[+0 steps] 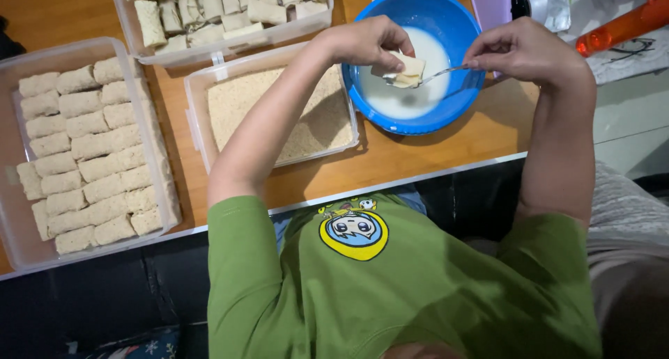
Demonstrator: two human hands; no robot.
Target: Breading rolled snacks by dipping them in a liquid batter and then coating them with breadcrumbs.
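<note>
Head view, the only one: the left hand pinches a pale rectangular wrapped roll over the round blue plastic bowl, which holds thin white batter. The right hand is clenched on the handle of a slim metal fork or spoon (its tip is hidden by the roll, so I cannot tell which), and that tip touches the roll from about 3 o'clock.

By my judgement the step in hand is the wet dip, with the roll held just above the batter. The next move would call for letting it drain, then carrying it toward 9 o'clock into the clear rectangular plastic tub of tan breadcrumbs beside the bowl.

At 11 o'clock from the bowl sits a clear tub of pale uncoated rolls; far out at 9 o'clock, a large clear tub of crumb-coated rolls in rows. All rest on the brown wooden table.
</note>
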